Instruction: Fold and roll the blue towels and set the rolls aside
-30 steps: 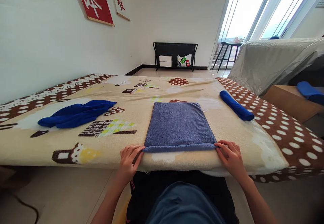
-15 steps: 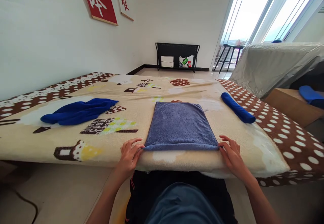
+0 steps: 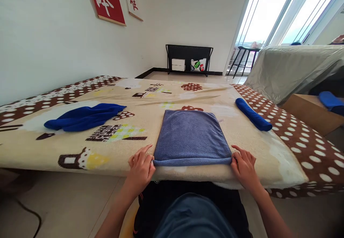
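Observation:
A grey-blue towel lies spread flat on the patterned blanket, its near edge turned over into a narrow roll. My left hand pinches the left end of that roll between thumb and fingers. At the opposite end, my right hand pinches the roll's right corner in the same way. Between the two hands the rolled edge runs nearly straight, close to the front edge of the bed.
A crumpled dark blue cloth lies to the left, and a rolled dark blue cloth to the right. The blanket covers the bed. Beyond stand a black rack and a stool; a cardboard box is at right.
Both hands have drawn the towel's rolled near edge slightly toward me, and the towel's far edge has come a little nearer. Both hands keep their pinch.

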Demonstrator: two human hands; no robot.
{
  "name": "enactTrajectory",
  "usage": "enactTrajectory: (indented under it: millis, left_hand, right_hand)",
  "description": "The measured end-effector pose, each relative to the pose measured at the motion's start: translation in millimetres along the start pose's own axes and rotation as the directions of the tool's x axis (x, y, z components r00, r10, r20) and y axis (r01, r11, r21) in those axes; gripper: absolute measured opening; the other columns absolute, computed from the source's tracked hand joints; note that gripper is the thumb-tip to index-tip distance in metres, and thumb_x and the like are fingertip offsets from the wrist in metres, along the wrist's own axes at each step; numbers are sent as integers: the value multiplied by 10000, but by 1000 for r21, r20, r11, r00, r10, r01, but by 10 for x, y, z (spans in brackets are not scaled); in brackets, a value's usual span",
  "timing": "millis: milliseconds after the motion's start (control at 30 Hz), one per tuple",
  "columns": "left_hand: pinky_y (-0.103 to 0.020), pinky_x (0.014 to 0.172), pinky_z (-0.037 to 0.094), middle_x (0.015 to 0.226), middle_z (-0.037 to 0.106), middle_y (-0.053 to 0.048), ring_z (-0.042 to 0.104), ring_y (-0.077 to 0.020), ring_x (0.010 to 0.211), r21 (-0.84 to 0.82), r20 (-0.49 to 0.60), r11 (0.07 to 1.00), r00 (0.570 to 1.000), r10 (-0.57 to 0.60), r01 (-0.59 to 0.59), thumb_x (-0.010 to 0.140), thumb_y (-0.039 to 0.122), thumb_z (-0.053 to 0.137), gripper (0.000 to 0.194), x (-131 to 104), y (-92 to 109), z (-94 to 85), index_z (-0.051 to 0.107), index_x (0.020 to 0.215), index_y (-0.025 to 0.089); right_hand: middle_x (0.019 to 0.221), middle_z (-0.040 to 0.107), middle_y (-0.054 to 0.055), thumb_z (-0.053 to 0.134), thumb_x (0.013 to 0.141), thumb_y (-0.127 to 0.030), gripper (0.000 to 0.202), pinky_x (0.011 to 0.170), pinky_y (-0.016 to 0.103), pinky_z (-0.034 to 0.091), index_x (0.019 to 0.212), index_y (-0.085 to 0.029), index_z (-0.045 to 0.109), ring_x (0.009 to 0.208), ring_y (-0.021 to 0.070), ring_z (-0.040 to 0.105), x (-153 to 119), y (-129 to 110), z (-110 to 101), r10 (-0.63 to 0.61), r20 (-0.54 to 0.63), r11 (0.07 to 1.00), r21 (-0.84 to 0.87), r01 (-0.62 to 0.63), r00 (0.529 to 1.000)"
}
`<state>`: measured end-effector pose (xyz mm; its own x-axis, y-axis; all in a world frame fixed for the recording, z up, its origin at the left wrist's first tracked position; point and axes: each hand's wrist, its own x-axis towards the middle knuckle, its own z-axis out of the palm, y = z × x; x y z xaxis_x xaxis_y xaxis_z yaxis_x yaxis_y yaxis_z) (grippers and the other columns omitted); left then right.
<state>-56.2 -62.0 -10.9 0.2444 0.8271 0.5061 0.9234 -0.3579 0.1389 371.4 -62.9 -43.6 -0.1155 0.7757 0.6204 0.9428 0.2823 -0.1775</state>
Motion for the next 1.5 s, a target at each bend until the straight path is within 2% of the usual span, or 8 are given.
enactTrajectory:
  millis: [133,200,367,500,733,1067,1200,1500]
  left_hand:
    - [-514,1008,323,1423,491,-171,457,-341,1284,118,-237,988,969,-66,96,881,91,486,206,55,296,119,610,1022,176]
    - [-501,1008,324,1393,520,-169,477,-332,1266,113,-292,992,956,-26,61,862,38,484,284,83,476,188,617,1071,176]
    - [-437,971,367,1182,624,-135,546,-272,1112,-55,-248,983,956,157,-176,850,24,469,318,186,905,369,610,1096,170]
    - [-422,953,386,1086,638,-109,551,-250,1039,-163,-171,946,953,251,-279,873,71,444,313,261,1044,409,578,1142,159]
    - [-435,939,394,1120,623,-113,549,-258,1033,-134,-36,927,937,348,-350,949,176,442,263,272,942,342,552,1188,170]
    - [-383,789,398,929,591,-78,512,-236,869,-4,74,933,930,360,-360,998,248,429,174,356,904,284,566,1042,151]
    - [-370,751,384,876,583,-65,508,-227,832,43,58,935,935,349,-351,1009,267,425,190,443,867,326,579,954,169]
    - [-366,764,376,842,588,-65,515,-229,819,174,-49,969,982,184,-173,1003,241,424,210,394,360,315,603,909,183]
  right_hand:
    - [1260,611,110,534,856,-122,172,941,459,336,1002,-188,598,1082,278,535,14,-249,125,69,-272,987,-121,-105,960]
    - [1226,619,103,513,834,-49,263,929,446,347,1031,-195,607,1052,259,545,13,-434,165,39,-331,993,-92,-73,943]
    - [1046,641,71,500,867,-62,253,912,422,375,1046,-208,603,1001,224,562,64,-947,241,-107,-231,968,198,154,967]
    - [1028,659,66,487,918,-128,243,919,427,371,1123,-214,587,968,214,572,139,-1162,246,-159,-141,937,289,194,977]
    - [1066,655,78,496,982,-238,210,934,408,363,1166,-218,597,983,212,555,167,-1058,211,-245,-10,939,247,240,969]
    - [975,645,55,487,996,-215,158,850,354,390,1057,-199,631,894,187,535,276,-1018,183,-240,30,928,301,220,970]
    - [957,646,53,467,1000,-193,195,812,337,399,1066,-202,651,876,181,538,329,-965,208,-199,22,933,309,182,980]
    - [981,671,55,481,995,-279,219,846,364,432,1055,-244,688,920,201,589,237,-257,182,-79,-26,970,230,83,997]
